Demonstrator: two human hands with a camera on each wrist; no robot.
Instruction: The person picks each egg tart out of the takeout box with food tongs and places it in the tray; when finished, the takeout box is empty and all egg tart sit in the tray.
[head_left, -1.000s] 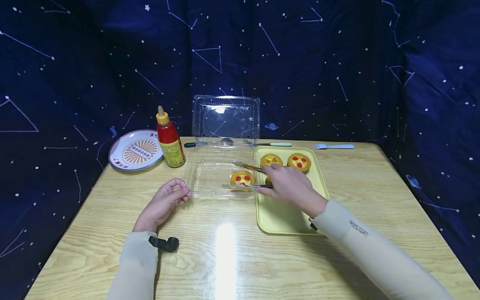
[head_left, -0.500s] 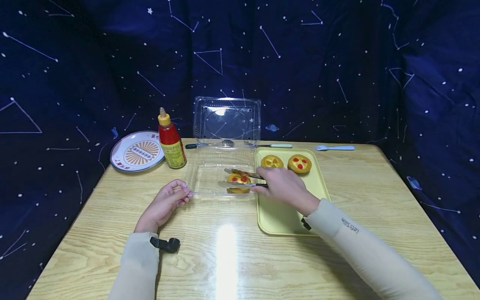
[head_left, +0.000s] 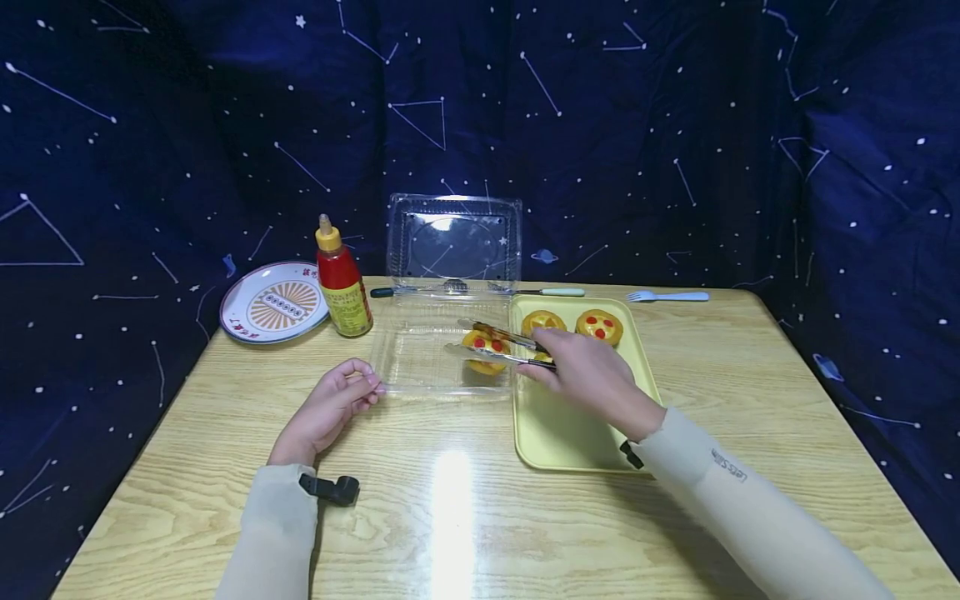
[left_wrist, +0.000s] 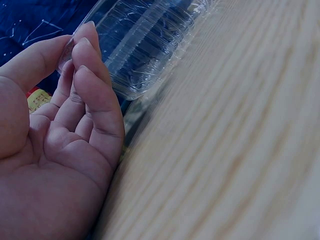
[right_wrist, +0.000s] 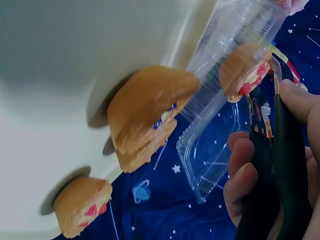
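Note:
My right hand (head_left: pixel 585 371) grips black-handled metal tongs (head_left: pixel 504 358), whose tips lie on both sides of an egg tart (head_left: pixel 487 362) with red pieces on top. The tart sits tilted between the tips, over the right part of a clear plastic clamshell box (head_left: pixel 412 358). In the right wrist view the tart (right_wrist: pixel 240 70) overlaps the box wall. At the box's near left corner my left hand (head_left: pixel 330 408) pinches the rim between thumb and fingers. Beside the box, a yellow tray (head_left: pixel 570 433) bears more tarts (head_left: pixel 599 327), one mostly hidden beneath my right hand.
The box's lid (head_left: pixel 453 237) stands raised at the back. A red sauce bottle (head_left: pixel 343 283) and a white patterned plate (head_left: pixel 262 321) are at the left. Behind lie a pale-handled utensil (head_left: pixel 561 292) and a blue fork (head_left: pixel 667 296).
The tongs and tart shifted left inside the box, then back right and away from me, and the tart now tilts. My left hand stays at the box corner.

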